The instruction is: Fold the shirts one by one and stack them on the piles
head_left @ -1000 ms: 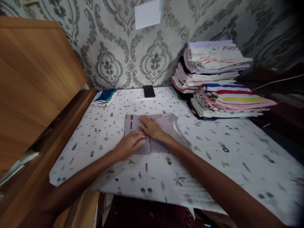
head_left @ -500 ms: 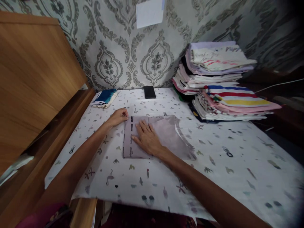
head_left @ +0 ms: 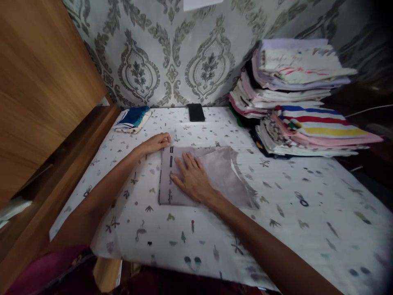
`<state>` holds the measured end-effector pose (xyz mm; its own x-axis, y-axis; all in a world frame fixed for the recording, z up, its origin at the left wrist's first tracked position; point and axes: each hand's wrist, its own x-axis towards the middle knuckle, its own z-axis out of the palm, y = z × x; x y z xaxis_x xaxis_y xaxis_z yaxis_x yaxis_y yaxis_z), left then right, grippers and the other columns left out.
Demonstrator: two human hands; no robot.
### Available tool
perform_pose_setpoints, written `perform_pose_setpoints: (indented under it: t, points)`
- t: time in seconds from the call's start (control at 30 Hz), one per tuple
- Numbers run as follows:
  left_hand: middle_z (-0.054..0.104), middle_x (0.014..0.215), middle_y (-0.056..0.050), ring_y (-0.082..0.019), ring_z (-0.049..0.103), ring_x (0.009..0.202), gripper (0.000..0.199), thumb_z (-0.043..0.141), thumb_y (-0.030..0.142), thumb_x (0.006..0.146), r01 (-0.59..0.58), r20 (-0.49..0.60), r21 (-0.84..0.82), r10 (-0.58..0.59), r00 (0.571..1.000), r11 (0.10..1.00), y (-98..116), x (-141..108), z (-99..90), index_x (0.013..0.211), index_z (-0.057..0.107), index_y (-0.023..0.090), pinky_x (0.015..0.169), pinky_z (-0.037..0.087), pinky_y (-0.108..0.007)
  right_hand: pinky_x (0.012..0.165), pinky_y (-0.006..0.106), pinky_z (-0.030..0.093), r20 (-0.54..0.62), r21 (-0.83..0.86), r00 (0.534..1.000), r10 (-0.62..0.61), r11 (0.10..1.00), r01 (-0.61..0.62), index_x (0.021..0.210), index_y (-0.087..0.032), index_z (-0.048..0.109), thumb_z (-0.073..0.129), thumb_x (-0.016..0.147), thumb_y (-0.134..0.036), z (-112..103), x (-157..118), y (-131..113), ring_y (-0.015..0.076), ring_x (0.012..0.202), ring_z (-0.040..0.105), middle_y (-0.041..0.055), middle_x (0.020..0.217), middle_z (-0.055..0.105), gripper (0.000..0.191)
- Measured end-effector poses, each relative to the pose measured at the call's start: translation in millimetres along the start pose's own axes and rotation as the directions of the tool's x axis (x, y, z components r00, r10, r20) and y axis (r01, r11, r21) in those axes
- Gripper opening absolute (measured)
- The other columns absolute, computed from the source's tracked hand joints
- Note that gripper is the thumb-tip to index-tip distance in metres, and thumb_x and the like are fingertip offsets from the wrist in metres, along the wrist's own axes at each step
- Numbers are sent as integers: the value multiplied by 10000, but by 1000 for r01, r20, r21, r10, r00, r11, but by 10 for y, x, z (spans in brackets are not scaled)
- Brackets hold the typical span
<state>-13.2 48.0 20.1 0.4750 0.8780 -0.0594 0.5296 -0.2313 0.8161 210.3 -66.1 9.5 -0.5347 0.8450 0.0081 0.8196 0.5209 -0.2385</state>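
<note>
A thin folded grey-mauve garment [head_left: 222,174] lies on the patterned white sheet in front of me. Small dark print runs down its left side, and its right edge is uneven, with layers showing. My right hand [head_left: 193,178] rests flat on the middle of the garment, fingers extended and a little apart. Beside its upper left corner, my left hand [head_left: 156,143] is closed with the fingertips bent together. Whether those fingers pinch any cloth I cannot make out.
Two tall stacks of folded clothes [head_left: 294,88] stand at the back right, one topped with a striped cloth [head_left: 322,121]. A black phone-like object [head_left: 195,112] lies near the wall. Folded blue and cream cloth [head_left: 133,118] sits at the back left, beside wooden furniture [head_left: 49,94].
The camera view has tilted down and come slightly closer. My left hand has moved slightly up by the garment's corner. My right hand stays flat on the garment.
</note>
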Motion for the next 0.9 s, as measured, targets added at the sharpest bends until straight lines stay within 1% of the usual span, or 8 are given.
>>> perform_pose_setpoints:
  t: [0.17,0.27,0.33,0.43,0.5,0.57,0.7,0.9]
  points:
    - [565,781,-2,-183,533,762,125,534,294,887,-73,-121,400,131,984,914,38,-122,15,966,566,202,710,386,-289,1231,524,165,-12,1,1000,-20,1000,20,1545,-141,383,292,1012,-601,39,-5,22,328,1542,189,199,1647,273,711]
    - [609,897,-38,-196,564,858,142,513,282,915,-53,-288,485,217,933,873,232,-509,101,1014,563,193,747,415,-297,1235,512,162,6,-5,1000,-10,1000,10,1541,-140,384,305,1012,-597,32,-8,19,324,1544,182,198,1651,264,703]
    - [612,844,-17,-161,568,758,145,442,277,970,-50,-316,461,216,924,886,439,-910,266,1000,557,196,670,415,-261,1238,509,156,24,-4,1000,2,1000,-2,1543,-144,377,317,1011,-593,24,-8,12,321,1547,168,194,1655,256,699]
    - [621,734,10,-122,564,636,236,398,280,1021,-178,-47,513,235,971,840,720,-1572,662,885,570,193,603,411,-228,1243,512,142,28,19,1000,1,1000,-1,1546,-163,367,302,1010,-605,15,-4,10,313,1553,143,172,1665,241,699]
    - [629,688,3,-140,582,623,233,397,220,1013,-264,96,685,276,956,679,814,-1931,941,939,615,187,606,420,-250,1245,517,131,30,42,1000,-3,999,2,1547,-165,362,293,1009,-609,5,-2,22,313,1556,128,165,1670,229,701]
    - [654,702,-12,-162,609,634,296,389,114,965,-245,127,797,243,962,552,835,-2155,1160,1147,615,173,605,435,-270,1244,528,124,41,72,999,-12,997,9,1546,-155,362,290,1014,-596,-16,-8,38,322,1555,124,170,1670,224,695]
    - [690,749,-49,-209,659,694,557,397,56,891,-69,56,866,41,998,496,829,-2222,1342,1428,485,171,619,466,-312,1231,551,161,15,140,999,-38,989,35,1481,-124,453,259,1028,-552,-67,-63,20,352,1542,169,189,1640,295,653]
    - [739,845,-76,-217,686,727,567,412,69,888,110,-19,887,-202,979,448,993,-2033,1385,1437,453,205,628,463,-306,1239,529,182,-89,175,984,-156,970,170,1440,-62,500,307,1016,-520,-10,-122,-129,333,1550,147,206,1626,315,653]
